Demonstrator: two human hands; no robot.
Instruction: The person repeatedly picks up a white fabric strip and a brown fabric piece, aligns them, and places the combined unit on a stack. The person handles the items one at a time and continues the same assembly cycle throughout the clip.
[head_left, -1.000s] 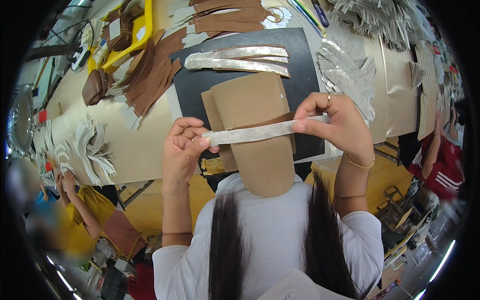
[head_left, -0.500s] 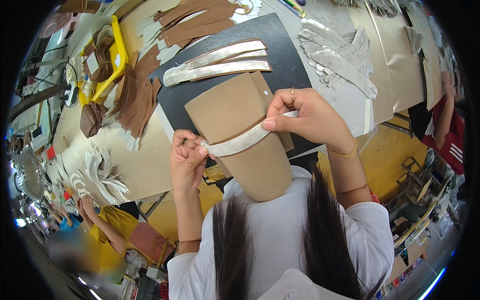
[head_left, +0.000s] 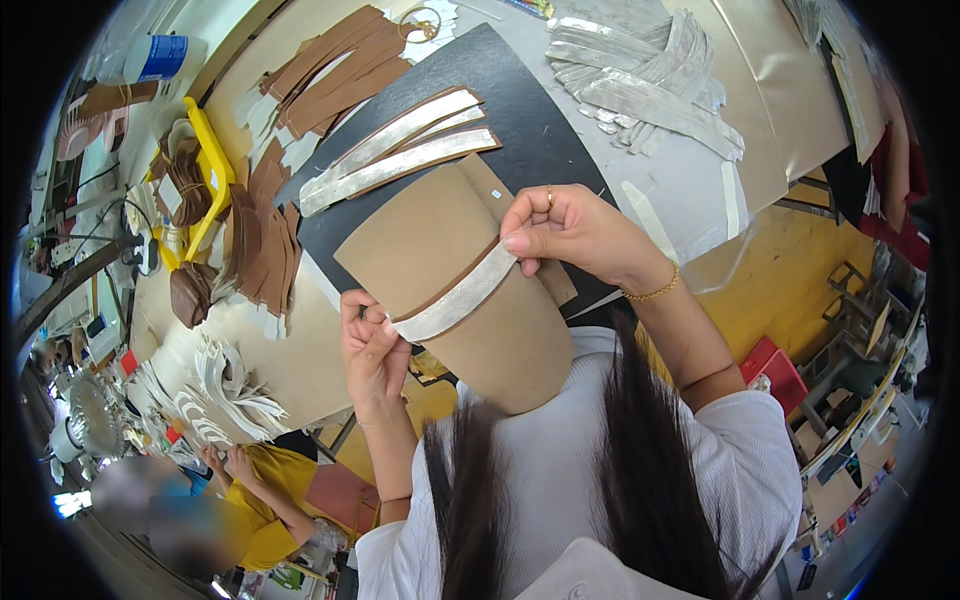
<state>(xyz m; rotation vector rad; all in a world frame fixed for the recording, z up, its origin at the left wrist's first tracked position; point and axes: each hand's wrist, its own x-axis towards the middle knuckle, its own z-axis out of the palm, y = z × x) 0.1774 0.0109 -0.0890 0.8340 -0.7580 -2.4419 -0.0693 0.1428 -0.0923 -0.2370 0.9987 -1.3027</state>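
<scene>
A curved tan board [head_left: 505, 365] leans from the table edge toward my chest. Across it lies a brown strip backed with a silvery-white strip [head_left: 462, 300], its brown edge showing along the upper side. My left hand [head_left: 375, 350] pinches the strip's left end between thumb and fingertips. At the other end, my right hand [head_left: 575, 235] is closed on the strip with thumb and forefinger, close to the board's right edge. Beyond the board, several brown strips with whitish backing [head_left: 400, 165] rest on a black mat [head_left: 530, 110].
Piles of brown strips [head_left: 335, 70] and a yellow tray [head_left: 210, 150] are at the far left. Silvery-white strips [head_left: 650, 85] are heaped at the back right, and curled white strips [head_left: 225, 385] at the left. A person in yellow [head_left: 265, 490] works at the lower left.
The white end that stuck out past my right hand no longer shows there. My right hand has shifted slightly left in the picture; the whole view has turned a little.
</scene>
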